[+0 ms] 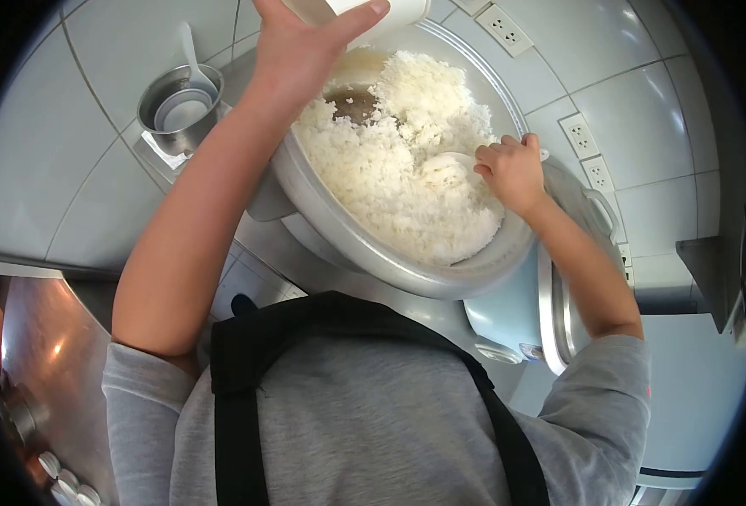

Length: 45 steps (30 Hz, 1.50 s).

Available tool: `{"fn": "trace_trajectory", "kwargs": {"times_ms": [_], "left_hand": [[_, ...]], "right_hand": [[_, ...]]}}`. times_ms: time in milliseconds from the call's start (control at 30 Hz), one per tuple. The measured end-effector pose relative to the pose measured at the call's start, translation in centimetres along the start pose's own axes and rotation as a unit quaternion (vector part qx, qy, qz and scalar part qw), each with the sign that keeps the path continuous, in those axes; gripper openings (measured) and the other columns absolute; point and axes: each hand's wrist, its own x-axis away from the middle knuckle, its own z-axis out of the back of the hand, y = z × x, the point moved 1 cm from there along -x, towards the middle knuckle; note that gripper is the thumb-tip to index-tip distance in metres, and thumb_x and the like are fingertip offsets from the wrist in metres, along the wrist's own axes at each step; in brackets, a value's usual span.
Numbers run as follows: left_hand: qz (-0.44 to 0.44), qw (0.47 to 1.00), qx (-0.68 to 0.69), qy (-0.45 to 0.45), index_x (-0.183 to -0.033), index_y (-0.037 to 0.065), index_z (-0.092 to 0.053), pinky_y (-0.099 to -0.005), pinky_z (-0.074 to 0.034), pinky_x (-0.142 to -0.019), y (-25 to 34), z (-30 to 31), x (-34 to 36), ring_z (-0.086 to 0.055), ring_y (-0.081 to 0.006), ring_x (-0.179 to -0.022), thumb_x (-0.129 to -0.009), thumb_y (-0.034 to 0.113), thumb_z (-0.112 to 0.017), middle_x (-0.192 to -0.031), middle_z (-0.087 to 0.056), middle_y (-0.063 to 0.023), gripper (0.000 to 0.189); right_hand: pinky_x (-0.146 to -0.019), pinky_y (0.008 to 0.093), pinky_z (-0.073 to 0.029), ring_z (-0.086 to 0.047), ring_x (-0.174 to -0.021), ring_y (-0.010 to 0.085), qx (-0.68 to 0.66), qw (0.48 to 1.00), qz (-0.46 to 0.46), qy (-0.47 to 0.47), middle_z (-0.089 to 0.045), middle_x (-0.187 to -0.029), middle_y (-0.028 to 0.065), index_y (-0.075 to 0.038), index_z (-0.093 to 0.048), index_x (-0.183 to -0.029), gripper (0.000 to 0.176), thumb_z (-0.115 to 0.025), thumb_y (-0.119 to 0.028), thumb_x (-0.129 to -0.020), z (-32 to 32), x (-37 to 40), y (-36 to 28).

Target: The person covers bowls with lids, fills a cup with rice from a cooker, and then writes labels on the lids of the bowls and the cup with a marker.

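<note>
A large silver pot (364,251) is heaped with cooked white rice (364,173), and part of its brownish bottom shows at the far left. My right hand (512,173) is closed around the handle of a white rice paddle (451,160), whose blade lies against the rice on the right side. Over the far rim, my left hand (301,55) grips a white container (394,17) with the thumb along its side. The top frame edge cuts off the container, so its full shape and contents are hidden.
To the left, a metal pot (149,114) holds a bowl and a white spatula-like utensil (190,51). A light-blue rice cooker (508,308) stands at the right, near a metal lid (580,198). Wall sockets (579,136) line the tiled wall.
</note>
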Motion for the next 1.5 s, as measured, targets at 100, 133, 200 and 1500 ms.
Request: {"fn": "trace_trajectory", "kwargs": {"times_ms": [100, 133, 200, 1500], "left_hand": [[-0.006, 1.0, 0.001, 0.006, -0.13, -0.006, -0.017, -0.0362, -0.044, -0.096, -0.2, 0.0, -0.1, -0.049, -0.0312, -0.117, -0.081, 0.028, -0.071, -0.124, -0.045, -0.0269, 0.081], [-0.002, 1.0, -0.006, 0.006, -0.13, -0.006, -0.016, -0.036, -0.044, -0.096, -0.1, 0.0, 0.0, -0.049, -0.0315, -0.117, -0.081, 0.027, -0.072, -0.124, -0.044, -0.0271, 0.081], [-0.017, 1.0, 0.016, 0.002, -0.131, -0.006, -0.015, -0.0361, -0.044, -0.095, 0.3, -0.1, 0.3, -0.048, -0.0317, -0.117, -0.081, 0.027, -0.072, -0.124, -0.044, -0.0275, 0.083], [-0.107, 0.962, 0.252, -0.023, -0.134, 0.0, -0.006, -0.0387, -0.041, -0.097, 1.8, -0.9, 7.3, -0.045, -0.0251, -0.118, -0.075, 0.014, -0.074, -0.126, -0.037, -0.022, 0.092]], "right_hand": [[-0.08, 0.0378, -0.033, -0.055, -0.075, 0.0166, -0.035, 0.999, 0.005, 0.022, -0.061, -0.068, -0.0029, -0.016, -0.062, -0.077, 0.01, -0.07, -0.021, -0.075, 0.7, 0.7, -1.5], [-0.079, 0.0379, -0.033, -0.055, -0.075, 0.0166, -0.043, 0.999, 0.009, 0.025, -0.061, -0.067, -0.0029, -0.016, -0.062, -0.076, 0.01, -0.07, -0.021, -0.075, 1.4, 0.8, -1.9], [-0.079, 0.038, -0.032, -0.055, -0.074, 0.0166, -0.068, 0.997, 0.025, 0.033, -0.061, -0.067, -0.0027, -0.016, -0.062, -0.076, 0.011, -0.071, -0.021, -0.073, 2.8, 1.2, -3.2], [-0.083, 0.0384, -0.032, -0.059, -0.081, 0.0171, 0.097, 0.992, -0.031, -0.071, -0.065, -0.071, 0.0018, -0.016, -0.066, -0.081, 0.008, -0.059, -0.019, -0.083, -1.3, -3.4, 1.7]]}}
